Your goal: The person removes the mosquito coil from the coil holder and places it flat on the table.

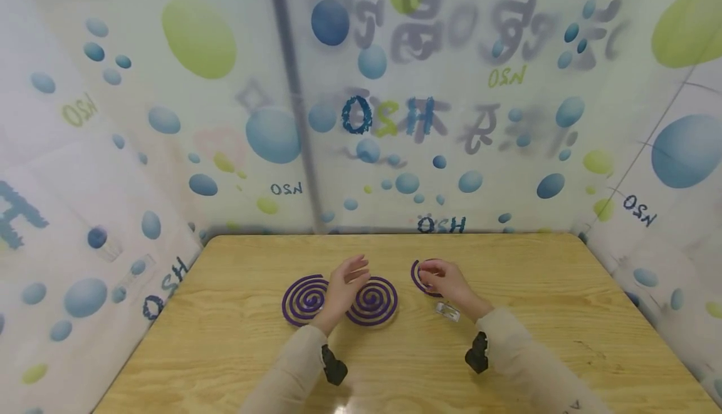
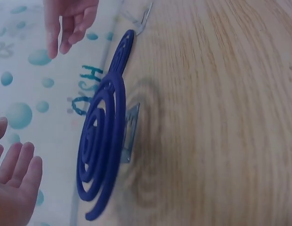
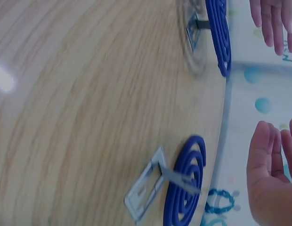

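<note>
Two purple mosquito coils lie side by side in the head view, the left coil [image 1: 299, 314] and the middle coil [image 1: 375, 314]. My left hand [image 1: 344, 289] is over the place where they meet, its fingers loosely bent and holding nothing. Above the smaller-looking right coil [image 1: 415, 276] hovers my right hand [image 1: 448, 284], partly hiding it. In the right wrist view that hand's fingers [image 3: 261, 148] are apart from the coil [image 3: 181, 197]. A metal stand [image 3: 145, 186] has an upright strip reaching to this coil. Another metal stand [image 2: 130, 134] is under the middle coil [image 2: 96, 141], which sits raised off the table.
The wooden table [image 1: 507, 364] ends at a patterned curtain [image 1: 496, 170] behind and at both sides. Dark wrist cameras [image 1: 334, 367] are strapped over the beige sleeves [image 1: 296, 364].
</note>
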A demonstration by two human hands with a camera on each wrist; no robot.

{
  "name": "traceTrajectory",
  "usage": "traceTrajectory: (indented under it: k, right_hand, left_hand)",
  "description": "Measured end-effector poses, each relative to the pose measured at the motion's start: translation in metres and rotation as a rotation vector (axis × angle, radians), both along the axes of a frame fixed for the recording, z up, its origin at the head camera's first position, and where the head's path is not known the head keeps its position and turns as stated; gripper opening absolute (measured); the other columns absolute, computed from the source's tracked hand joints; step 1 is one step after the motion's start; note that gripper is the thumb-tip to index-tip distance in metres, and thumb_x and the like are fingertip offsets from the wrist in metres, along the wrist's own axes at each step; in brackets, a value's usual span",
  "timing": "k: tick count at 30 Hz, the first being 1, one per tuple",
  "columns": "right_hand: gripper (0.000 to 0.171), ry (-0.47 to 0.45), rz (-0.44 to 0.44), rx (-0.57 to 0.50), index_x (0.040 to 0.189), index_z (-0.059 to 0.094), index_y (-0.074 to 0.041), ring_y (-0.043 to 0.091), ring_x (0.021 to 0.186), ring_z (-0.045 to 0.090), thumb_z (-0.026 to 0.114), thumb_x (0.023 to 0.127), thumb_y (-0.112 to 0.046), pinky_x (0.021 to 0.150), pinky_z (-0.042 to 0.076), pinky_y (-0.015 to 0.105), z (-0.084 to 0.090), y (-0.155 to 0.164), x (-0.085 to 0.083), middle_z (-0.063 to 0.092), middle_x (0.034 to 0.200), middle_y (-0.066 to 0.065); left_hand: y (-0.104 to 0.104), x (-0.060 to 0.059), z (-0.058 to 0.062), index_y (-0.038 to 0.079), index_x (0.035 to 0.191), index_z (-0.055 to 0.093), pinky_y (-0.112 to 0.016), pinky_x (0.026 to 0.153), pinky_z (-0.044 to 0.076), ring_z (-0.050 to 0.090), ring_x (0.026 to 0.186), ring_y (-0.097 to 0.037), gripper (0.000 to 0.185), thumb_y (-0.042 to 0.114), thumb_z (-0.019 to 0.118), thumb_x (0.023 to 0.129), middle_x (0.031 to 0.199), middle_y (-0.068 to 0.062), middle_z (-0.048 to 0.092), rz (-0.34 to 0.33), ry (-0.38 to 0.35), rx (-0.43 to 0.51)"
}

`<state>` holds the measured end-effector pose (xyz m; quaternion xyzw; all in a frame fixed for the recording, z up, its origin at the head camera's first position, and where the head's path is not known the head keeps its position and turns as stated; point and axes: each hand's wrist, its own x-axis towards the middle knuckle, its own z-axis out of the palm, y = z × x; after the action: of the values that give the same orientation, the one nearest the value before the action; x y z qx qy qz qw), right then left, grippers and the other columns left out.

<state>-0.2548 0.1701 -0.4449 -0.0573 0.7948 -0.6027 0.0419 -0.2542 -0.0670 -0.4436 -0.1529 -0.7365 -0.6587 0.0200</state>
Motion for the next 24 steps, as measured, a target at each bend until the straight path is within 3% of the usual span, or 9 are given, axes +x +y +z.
traceTrajectory:
  k: [4, 11, 18, 24]
  right_hand:
    - [0.031, 0.003, 0.048, 0.019, 0.112, 0.052, 0.01, 0.027, 0.085, 0.057, 0.054, 0.087, -0.008, 0.072, 0.052, 0.039, -0.008, -0.015, 0.001, 0.057, 0.102, 0.02]
    - [0.024, 0.149, 0.126, 0.194, 0.106, 0.055, 0.009, 0.025, 0.077, 0.058, 0.055, 0.085, -0.002, 0.06, 0.052, 0.029, -0.025, -0.036, 0.002, 0.059, 0.094, 0.016]
    - [0.025, 0.152, 0.03, 0.214, 0.105, 0.056, 0.007, 0.028, 0.084, 0.058, 0.059, 0.082, -0.001, 0.069, 0.051, 0.03, -0.034, -0.049, 0.004, 0.059, 0.092, 0.013]
    - [0.027, 0.076, 0.037, 0.149, 0.108, 0.054, 0.009, 0.028, 0.084, 0.058, 0.058, 0.082, 0.001, 0.067, 0.053, 0.03, -0.037, -0.053, 0.005, 0.059, 0.093, 0.016]
  left_hand:
    - [-0.006, 0.0, -0.007, -0.007, 0.125, 0.041, -0.037, 0.089, 0.044, 0.049, 0.108, -0.038, 0.042, -0.002, 0.053, 0.085, 0.12, -0.027, 0.048, 0.06, -0.009, 0.035]
    - [-0.008, -0.002, -0.021, -0.006, 0.121, 0.045, -0.042, 0.095, 0.037, 0.05, 0.108, -0.034, 0.039, 0.001, 0.056, 0.084, 0.117, -0.022, 0.053, 0.159, -0.037, -0.016]
    - [-0.008, 0.0, -0.03, -0.006, 0.123, 0.044, -0.044, 0.097, 0.034, 0.045, 0.113, -0.034, 0.042, 0.002, 0.056, 0.084, 0.121, -0.021, 0.05, 0.152, -0.115, -0.029]
    - [-0.009, 0.001, -0.035, -0.006, 0.121, 0.046, -0.043, 0.098, 0.033, 0.044, 0.114, -0.034, 0.041, 0.0, 0.057, 0.082, 0.122, -0.022, 0.049, 0.144, -0.121, -0.043]
